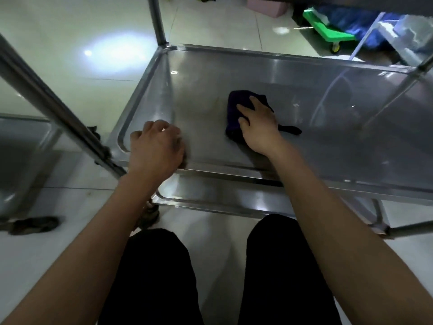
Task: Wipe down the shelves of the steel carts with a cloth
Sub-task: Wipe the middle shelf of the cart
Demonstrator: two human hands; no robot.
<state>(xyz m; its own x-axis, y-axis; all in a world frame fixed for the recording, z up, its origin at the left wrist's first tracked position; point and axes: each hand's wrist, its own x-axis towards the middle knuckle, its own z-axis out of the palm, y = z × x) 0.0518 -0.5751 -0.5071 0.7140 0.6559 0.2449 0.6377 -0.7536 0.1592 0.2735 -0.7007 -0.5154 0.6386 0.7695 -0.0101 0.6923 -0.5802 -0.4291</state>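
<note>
A steel cart shelf with a raised rim fills the middle of the view. On it lies a bunched dark purple cloth. My right hand lies flat on top of the cloth with fingers spread, pressing it onto the shelf. My left hand grips the shelf's near rim close to the left corner, fingers curled over the edge. A lower shelf shows beneath the near rim.
Steel uprights stand at the far left corner, near left and right. Another steel cart stands left. A green dolly sits on the tiled floor behind. My knees in black trousers are below.
</note>
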